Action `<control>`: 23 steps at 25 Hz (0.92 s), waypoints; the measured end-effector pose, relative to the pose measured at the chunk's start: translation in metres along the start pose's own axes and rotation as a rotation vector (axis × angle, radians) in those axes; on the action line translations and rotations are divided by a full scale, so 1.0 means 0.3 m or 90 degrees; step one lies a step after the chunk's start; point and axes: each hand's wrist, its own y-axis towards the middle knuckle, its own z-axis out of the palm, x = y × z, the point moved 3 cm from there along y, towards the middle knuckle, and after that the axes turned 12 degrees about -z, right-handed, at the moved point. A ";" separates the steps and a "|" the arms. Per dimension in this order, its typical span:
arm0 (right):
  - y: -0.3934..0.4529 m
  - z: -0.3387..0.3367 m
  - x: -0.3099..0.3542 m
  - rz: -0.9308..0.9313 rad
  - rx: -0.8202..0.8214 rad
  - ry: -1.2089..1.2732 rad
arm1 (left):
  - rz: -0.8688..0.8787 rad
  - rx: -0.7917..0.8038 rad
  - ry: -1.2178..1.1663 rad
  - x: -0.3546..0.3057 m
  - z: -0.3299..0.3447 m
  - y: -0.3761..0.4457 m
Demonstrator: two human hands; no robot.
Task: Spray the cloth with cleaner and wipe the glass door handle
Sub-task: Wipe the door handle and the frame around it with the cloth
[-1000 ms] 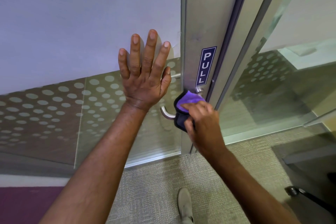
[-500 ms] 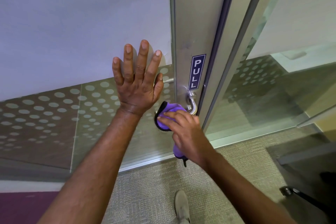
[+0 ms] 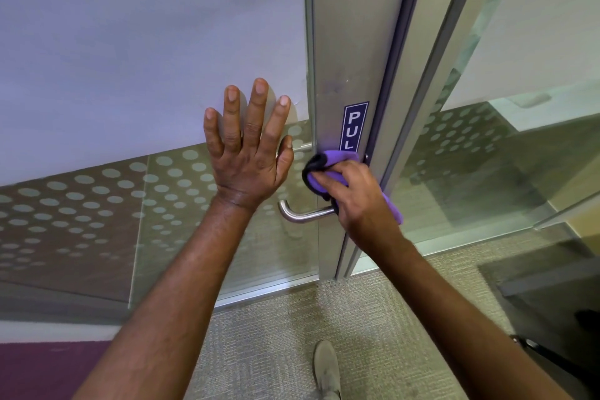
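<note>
Gripping a bunched purple cloth, the right hand presses it above the handle; the left hand lies flat, fingers spread, on the glass.

We see both forearms bare to the frame's edge, no sleeves, the left hand and right hand ungloved and ringless with short nails, and one grey-beige shoe at six o'clock

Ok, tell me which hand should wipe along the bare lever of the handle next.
Right. The right hand already grips the purple cloth at the base of the door handle, so it probably only needs to slide outward. The left hand is spread flat on the glass, holding nothing.
</note>
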 end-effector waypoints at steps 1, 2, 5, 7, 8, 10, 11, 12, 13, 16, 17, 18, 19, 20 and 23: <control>-0.015 0.012 -0.011 0.002 0.018 -0.002 | 0.000 -0.003 0.000 -0.001 0.000 -0.001; -0.018 0.012 -0.013 0.009 0.030 -0.003 | 0.001 -0.006 0.000 -0.001 0.001 0.000; 0.002 0.005 -0.005 0.024 0.110 -0.022 | -0.001 -0.001 -0.001 -0.001 -0.002 -0.001; 0.005 0.001 -0.008 0.028 0.118 -0.014 | -0.004 0.004 0.002 -0.001 -0.005 0.000; -0.004 -0.003 -0.010 0.051 0.093 0.013 | -0.005 0.007 0.002 -0.002 -0.007 0.002; -0.022 -0.011 -0.015 0.145 0.012 0.102 | -0.009 0.012 0.005 -0.003 -0.008 0.002; -0.026 -0.012 -0.018 0.200 -0.015 0.137 | -0.013 0.014 0.008 -0.003 -0.009 0.003; -0.028 -0.013 -0.015 0.245 -0.028 0.152 | -0.016 0.015 0.007 -0.002 -0.009 0.006; -0.030 -0.012 -0.008 0.278 -0.036 0.155 | -0.017 0.016 0.002 -0.003 -0.011 0.008; -0.036 -0.003 0.007 0.344 -0.087 0.185 | -0.011 0.022 -0.003 -0.002 -0.015 0.007; -0.040 -0.002 0.013 0.373 -0.109 0.201 | -0.013 0.026 -0.005 0.000 -0.016 0.006; -0.045 -0.003 0.017 0.401 -0.129 0.214 | -0.013 0.028 -0.007 -0.001 -0.018 0.006; -0.047 -0.011 0.020 0.427 -0.139 0.224 | -0.012 0.030 -0.005 -0.003 -0.019 0.006; -0.045 -0.018 0.018 0.444 -0.141 0.235 | -0.009 0.030 0.000 -0.003 -0.018 0.006; -0.034 -0.029 -0.021 0.468 -0.109 0.296 | 0.001 0.033 0.003 -0.006 -0.022 0.008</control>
